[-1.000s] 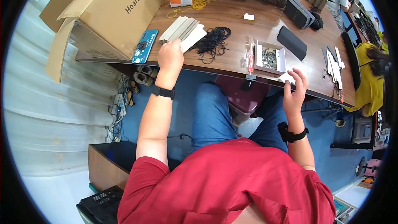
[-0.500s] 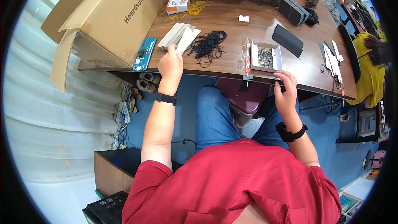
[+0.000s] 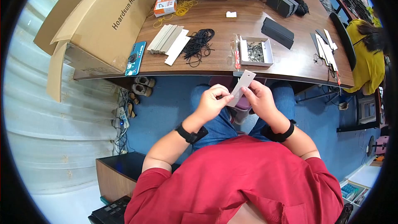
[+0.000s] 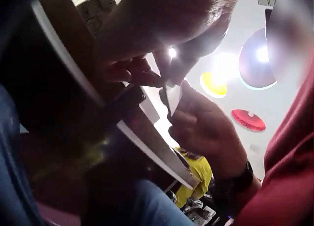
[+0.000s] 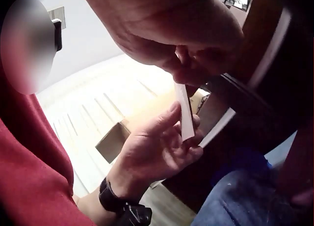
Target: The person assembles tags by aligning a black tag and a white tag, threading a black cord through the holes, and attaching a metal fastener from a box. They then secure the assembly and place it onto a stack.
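Note:
Over the lap, in front of the table edge, a pale card strip (image 3: 242,87) with a small hole near its upper end is held between both hands. My left hand (image 3: 213,103) pinches its lower end between thumb and fingers. My right hand (image 3: 262,100) pinches it from the other side, thumb on its face. In the right wrist view the strip (image 5: 186,119) hangs edge-on between the fingers. A stack of similar strips (image 3: 166,39) lies on the table beside a bundle of black cords (image 3: 199,45). A small box of tiny dark metal-looking pieces (image 3: 268,54) is just beyond the hands.
A large cardboard box (image 3: 110,20) stands at the left by a blue box (image 3: 136,58). A red-handled tool (image 3: 237,60) lies near the table edge. Further right are black folded card (image 3: 277,32) and loose white strips (image 3: 325,49). Another person in yellow (image 3: 367,64) sits at the right.
My left hand has left the strip stack and come right and down to the lap. My right hand has moved left from the table edge to meet it, with the card strip between them.

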`<state>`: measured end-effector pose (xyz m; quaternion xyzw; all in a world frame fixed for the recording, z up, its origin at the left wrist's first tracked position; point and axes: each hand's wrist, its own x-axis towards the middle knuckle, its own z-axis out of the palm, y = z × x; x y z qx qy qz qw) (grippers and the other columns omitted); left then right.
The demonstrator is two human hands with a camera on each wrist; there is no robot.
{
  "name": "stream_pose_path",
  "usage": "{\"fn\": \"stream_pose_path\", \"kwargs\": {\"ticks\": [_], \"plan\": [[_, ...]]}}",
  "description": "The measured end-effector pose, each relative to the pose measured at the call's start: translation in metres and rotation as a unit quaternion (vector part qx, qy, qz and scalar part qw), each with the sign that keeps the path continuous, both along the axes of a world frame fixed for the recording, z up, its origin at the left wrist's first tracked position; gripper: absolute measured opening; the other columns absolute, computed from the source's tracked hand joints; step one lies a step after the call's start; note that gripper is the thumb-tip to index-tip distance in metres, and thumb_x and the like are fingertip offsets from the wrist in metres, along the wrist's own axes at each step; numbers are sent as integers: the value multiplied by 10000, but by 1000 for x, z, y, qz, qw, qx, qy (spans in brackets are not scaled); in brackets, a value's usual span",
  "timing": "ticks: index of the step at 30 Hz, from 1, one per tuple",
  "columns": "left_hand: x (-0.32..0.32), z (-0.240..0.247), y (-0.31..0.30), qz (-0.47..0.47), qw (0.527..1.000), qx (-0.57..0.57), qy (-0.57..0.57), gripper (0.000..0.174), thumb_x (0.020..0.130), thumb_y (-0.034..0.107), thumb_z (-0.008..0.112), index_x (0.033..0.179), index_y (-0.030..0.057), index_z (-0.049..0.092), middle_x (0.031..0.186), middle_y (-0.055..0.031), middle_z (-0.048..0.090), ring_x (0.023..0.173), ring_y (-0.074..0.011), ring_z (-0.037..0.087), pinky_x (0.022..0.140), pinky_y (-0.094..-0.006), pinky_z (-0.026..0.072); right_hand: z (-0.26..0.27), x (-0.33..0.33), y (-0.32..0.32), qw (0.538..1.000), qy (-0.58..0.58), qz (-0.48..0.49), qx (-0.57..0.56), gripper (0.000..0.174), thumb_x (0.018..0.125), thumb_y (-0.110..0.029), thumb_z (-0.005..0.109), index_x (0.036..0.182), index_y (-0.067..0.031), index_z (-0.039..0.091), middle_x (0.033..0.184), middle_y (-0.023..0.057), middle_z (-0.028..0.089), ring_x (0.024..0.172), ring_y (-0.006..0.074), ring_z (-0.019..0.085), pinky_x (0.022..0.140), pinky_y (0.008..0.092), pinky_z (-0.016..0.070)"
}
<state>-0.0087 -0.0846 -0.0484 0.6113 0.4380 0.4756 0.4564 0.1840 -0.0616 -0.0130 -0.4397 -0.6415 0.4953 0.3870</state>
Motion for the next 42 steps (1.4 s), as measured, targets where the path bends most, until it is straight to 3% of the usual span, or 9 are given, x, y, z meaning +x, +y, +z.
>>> {"fn": "stream_pose_path", "kwargs": {"ticks": [5,8,11,14,20,22,27,30,42], "plan": [[8,-27,3,35,996,-19,82,125,861,105,655,893,-15,652,849,-43,591,772,-102,566,686,-234,459,-53,1,10,989,-143,36,30,201,899,-198,578,891,1,604,761,194,621,711,318,636,626,394,478],[11,-27,11,54,997,-30,43,147,874,107,638,942,-23,637,844,-45,596,765,-107,590,692,-248,484,-57,-2,14,976,-214,37,27,161,895,-105,574,979,31,597,809,191,625,725,216,608,679,341,482],[17,-36,22,72,997,-29,18,132,863,100,647,893,-29,638,782,-46,605,691,-102,585,622,-250,482,-61,-3,17,983,-181,18,31,199,894,-195,586,916,-1,625,799,204,634,732,300,639,660,372,491],[22,-35,32,116,989,-21,92,121,847,89,656,843,-31,643,722,-45,616,645,-99,579,582,-254,471,-34,1,18,927,-368,-11,72,321,879,-353,579,807,-48,651,747,187,639,736,368,634,633,438,498],[22,-29,40,160,973,35,166,135,792,114,695,815,-12,650,717,-81,612,601,-124,565,559,-268,457,38,32,53,927,-282,-134,207,180,793,-237,676,816,-59,671,784,154,643,771,343,620,683,423,490],[19,-14,38,159,969,22,185,141,782,118,705,800,-6,641,727,-76,598,593,-128,555,552,-273,452,37,45,85,882,-325,-117,319,139,752,-195,698,831,-83,676,804,121,633,815,333,590,730,403,470],[-4,2,38,247,921,136,269,160,773,138,718,727,40,601,707,-73,533,570,-187,532,532,-300,439,41,35,116,814,-513,-29,271,106,657,-217,752,705,-141,696,822,44,639,927,233,546,785,393,396],[-33,15,45,323,856,235,330,80,771,106,697,794,45,650,798,-80,558,772,-249,565,687,-351,463,33,28,125,780,-548,-43,300,88,652,-214,748,690,-153,697,788,32,640,899,226,550,765,384,384],[-79,23,66,256,831,157,468,71,818,115,624,790,49,628,844,-134,579,784,-331,589,707,-431,482,2,32,127,818,-399,-109,399,67,743,-122,617,745,-119,683,725,67,646,799,260,602,740,397,424]]}}
